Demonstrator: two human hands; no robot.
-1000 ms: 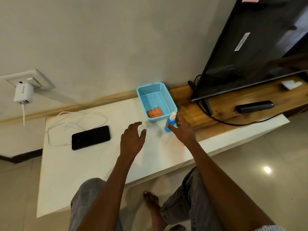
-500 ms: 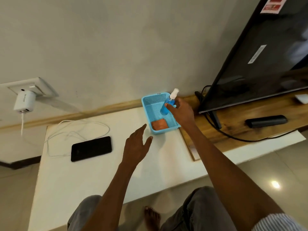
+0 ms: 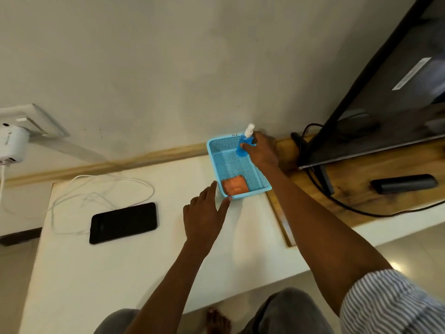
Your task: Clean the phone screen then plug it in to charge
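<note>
White bench (image 3: 134, 273) carried our phone (image 3: 123, 222) flat near its left edge, cable (image 3: 103, 189) looped behind. Right hand (image 3: 261, 153) clamped the spray bottle (image 3: 245, 144) in the basket (image 3: 212, 150); left hand (image 3: 204, 213) spread, empty. Phone looked stiff, slick, fragile: we'd pinch its long edges.

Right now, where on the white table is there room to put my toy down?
The big bare stretch of the white table in front of the black phone is free. So is the strip between the left hand and the wooden board. It is crowded around the white cable and the blue plastic basket.
</note>
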